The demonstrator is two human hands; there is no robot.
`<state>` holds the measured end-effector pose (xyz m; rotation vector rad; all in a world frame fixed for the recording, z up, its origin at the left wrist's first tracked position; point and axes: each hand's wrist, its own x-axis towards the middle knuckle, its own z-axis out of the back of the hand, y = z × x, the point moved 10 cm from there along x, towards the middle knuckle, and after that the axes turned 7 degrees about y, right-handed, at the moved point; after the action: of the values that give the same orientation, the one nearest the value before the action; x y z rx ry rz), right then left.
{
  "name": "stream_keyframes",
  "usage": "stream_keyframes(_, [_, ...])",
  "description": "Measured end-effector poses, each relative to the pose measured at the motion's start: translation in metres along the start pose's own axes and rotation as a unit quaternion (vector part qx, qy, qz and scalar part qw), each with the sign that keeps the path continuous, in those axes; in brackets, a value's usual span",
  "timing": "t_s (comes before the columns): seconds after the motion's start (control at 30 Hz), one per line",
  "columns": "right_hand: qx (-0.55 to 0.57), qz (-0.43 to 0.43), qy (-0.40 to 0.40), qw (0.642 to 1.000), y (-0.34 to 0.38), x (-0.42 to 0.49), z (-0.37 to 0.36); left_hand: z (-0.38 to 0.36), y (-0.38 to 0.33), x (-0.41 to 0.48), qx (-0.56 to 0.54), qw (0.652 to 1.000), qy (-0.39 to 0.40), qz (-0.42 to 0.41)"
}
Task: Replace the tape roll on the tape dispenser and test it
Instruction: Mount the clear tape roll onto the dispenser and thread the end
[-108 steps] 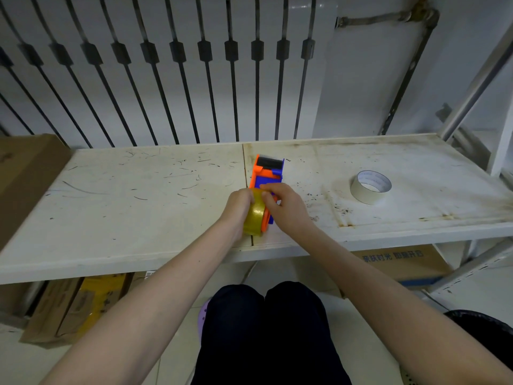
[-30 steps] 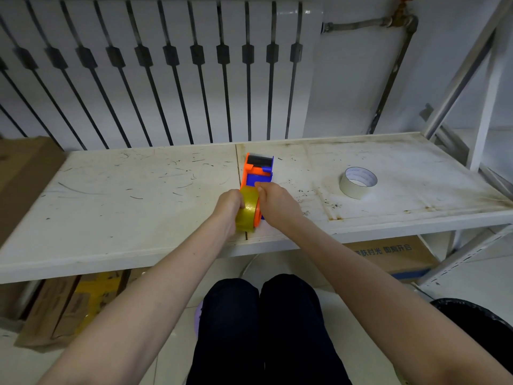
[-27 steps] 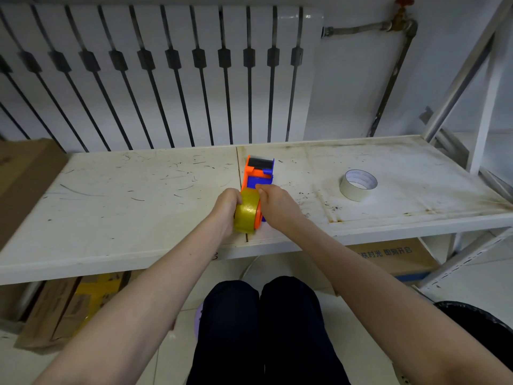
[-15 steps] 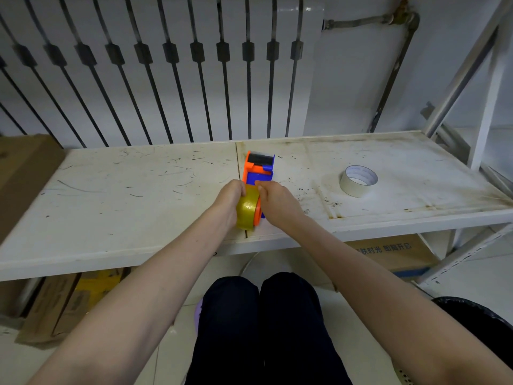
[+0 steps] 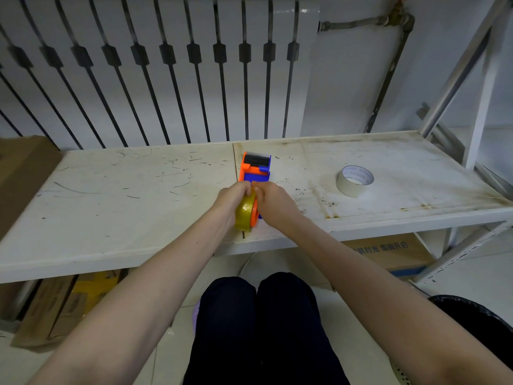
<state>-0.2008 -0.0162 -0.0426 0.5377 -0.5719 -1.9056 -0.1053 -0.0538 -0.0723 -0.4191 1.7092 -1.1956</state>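
Observation:
An orange and blue tape dispenser [image 5: 254, 168] lies on the white shelf [image 5: 138, 195], its cutter end pointing away from me. A yellowish clear tape roll [image 5: 244, 213] sits on its near end. My left hand [image 5: 231, 197] grips the roll from the left, fingers curled over its top. My right hand [image 5: 273, 202] holds the dispenser's right side, fingertips meeting the left hand's at the top of the roll. A white tape roll [image 5: 354, 180] lies flat on the shelf to the right, apart from both hands.
A brown cardboard box [image 5: 19, 176] stands at the shelf's left end. Metal shelf uprights [image 5: 477, 87] rise at the right. Cardboard boxes [image 5: 388, 252] sit under the shelf. A black bin [image 5: 477, 323] is at lower right. A radiator [image 5: 166, 68] lines the wall.
Both hands' fingertips have moved up onto the top of the yellowish roll and now pinch together there. The dispenser and the white roll have stayed in place.

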Motion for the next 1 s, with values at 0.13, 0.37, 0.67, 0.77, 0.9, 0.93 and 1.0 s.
stream_keyframes(0.13, [-0.02, 0.003, 0.0, 1.0, 0.002, -0.002, 0.001, 0.002, 0.002, 0.001, 0.009, 1.0, -0.005, 0.004])
stream_keyframes(0.37, [-0.022, 0.011, -0.016, 1.0, 0.0, 0.001, 0.008, -0.001, 0.001, -0.003, 0.002, 0.995, 0.093, -0.021])
stream_keyframes(0.67, [-0.151, 0.212, -0.113, 0.959, 0.036, -0.028, 0.016, 0.004, -0.003, -0.002, 0.194, 0.965, 0.106, -0.144])
stream_keyframes(0.77, [-0.187, 0.252, -0.124, 0.941, 0.05, -0.03, 0.018, 0.003, -0.007, 0.0, 0.225, 0.958, 0.095, -0.154])
stream_keyframes(0.9, [-0.212, 0.239, -0.087, 0.944, 0.058, -0.023, 0.012, 0.008, -0.005, 0.004, 0.243, 0.955, 0.081, -0.151])
stream_keyframes(0.93, [-0.214, 0.236, -0.086, 0.944, 0.06, -0.022, 0.013, 0.008, -0.006, 0.004, 0.246, 0.953, 0.082, -0.154])
stream_keyframes(1.0, [-0.222, 0.23, -0.086, 0.944, 0.062, -0.019, 0.012, 0.009, -0.005, 0.004, 0.251, 0.952, 0.085, -0.156])
